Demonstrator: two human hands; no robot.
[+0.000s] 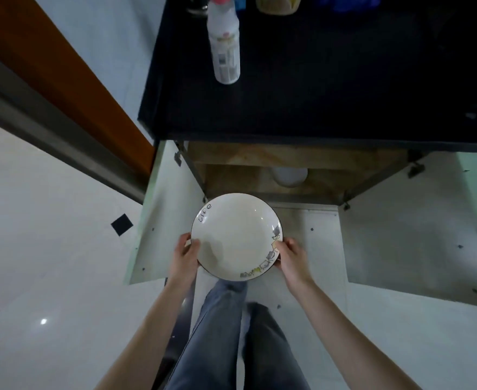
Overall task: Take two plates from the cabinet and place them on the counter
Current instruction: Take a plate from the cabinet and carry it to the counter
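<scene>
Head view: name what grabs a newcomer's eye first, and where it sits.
A round white ceramic plate with "life" lettering sits mid-frame, held at its rim by the left hand and right hand. Behind it gapes the open under-counter cabinet; a white plastic bottle stands on the black counter above.

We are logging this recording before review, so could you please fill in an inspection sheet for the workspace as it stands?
Surface: black counter, mostly bare near its front edge.
Job's things: one white plate with dark rim, held level in front of the open cabinet; a second plate cannot be told.
Clutter: white bottle standing on the counter; containers at its far edge, cut off.
Grippers: left hand and right hand grip opposite edges of the plate.
Cables: nothing seen.
Surroundings: both cabinet doors open; white tiled floor.
</scene>
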